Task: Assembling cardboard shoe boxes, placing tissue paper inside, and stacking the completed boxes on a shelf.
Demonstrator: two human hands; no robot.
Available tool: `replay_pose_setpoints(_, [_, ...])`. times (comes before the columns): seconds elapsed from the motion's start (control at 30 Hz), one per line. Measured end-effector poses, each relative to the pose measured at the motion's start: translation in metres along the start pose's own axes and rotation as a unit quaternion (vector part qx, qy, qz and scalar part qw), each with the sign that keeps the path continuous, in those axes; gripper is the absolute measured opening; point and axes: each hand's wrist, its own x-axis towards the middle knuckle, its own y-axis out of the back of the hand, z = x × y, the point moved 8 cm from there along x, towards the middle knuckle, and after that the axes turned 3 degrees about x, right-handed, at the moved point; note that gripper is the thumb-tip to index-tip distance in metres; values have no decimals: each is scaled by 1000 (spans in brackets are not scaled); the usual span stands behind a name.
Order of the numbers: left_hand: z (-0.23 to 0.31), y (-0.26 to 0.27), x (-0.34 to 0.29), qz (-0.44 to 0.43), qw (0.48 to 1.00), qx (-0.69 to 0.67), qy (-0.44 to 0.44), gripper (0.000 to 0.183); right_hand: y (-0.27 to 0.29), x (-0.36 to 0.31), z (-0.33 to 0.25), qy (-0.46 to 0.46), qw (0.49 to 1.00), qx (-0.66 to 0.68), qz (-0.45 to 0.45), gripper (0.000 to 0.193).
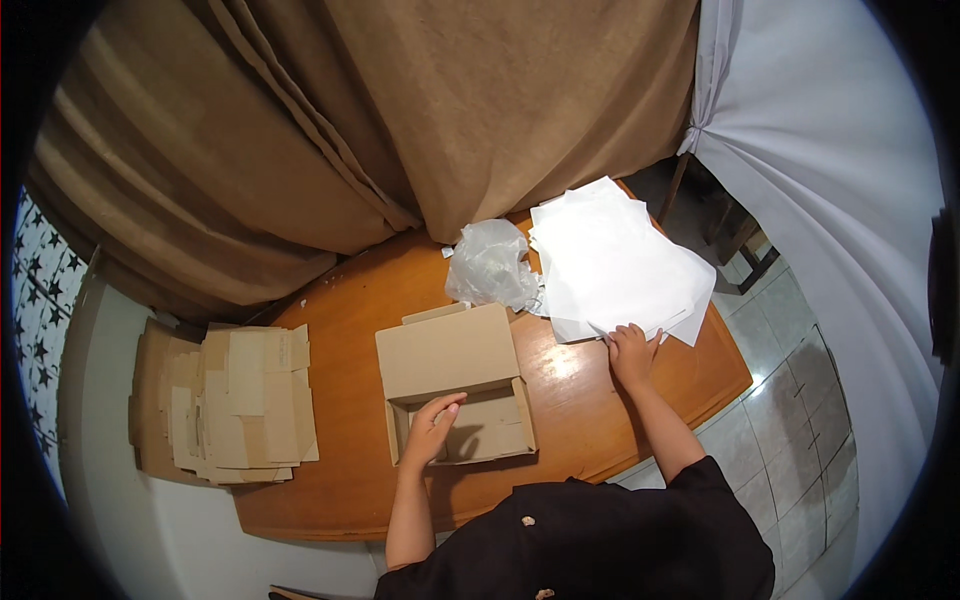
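Left hand partly hides box; right hand, paper.

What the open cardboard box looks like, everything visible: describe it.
The cardboard box is plain brown and shallow, its lid folded back on the far side with a narrow flap at its far edge. It sits upright on the wooden table, long side toward the person. The left hand is over its near left part; whether they touch is unclear.

Brown wooden table beneath flattened cardboard, open box, plastic bag — and white paper sheets.
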Motion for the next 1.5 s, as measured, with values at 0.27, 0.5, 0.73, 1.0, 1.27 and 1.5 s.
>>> replay_pose_setpoints(0.27, [0, -69, 34, -82, 996, -7, 39, 34, 70, -53, -96, 59, 968, 244, 1, 8])
replay_pose_setpoints(0.5, [-19, -91, 53, -139, 981, -19, 135, 49, 62, -118, -171, 143, 933, 321, -75, 7])
replay_pose_setpoints(0.73, [-1, -25, 8, -51, 983, 152, 88, 29, 52, -143, -225, 252, 929, 254, -92, 8])
replay_pose_setpoints(1.0, [-67, 42, -37, 114, 986, 106, 64, 31, 17, -166, -263, 302, 914, 234, -139, 9])
replay_pose_setpoints(1.27, [-68, 22, -28, 28, 985, 143, 94, 28, 7, -192, -298, 398, 862, 246, -195, 14])
replay_pose_setpoints(1.5, [-104, 79, -81, 176, 954, 176, 169, 24, 16, -167, -275, 270, 919, 229, -171, 24])
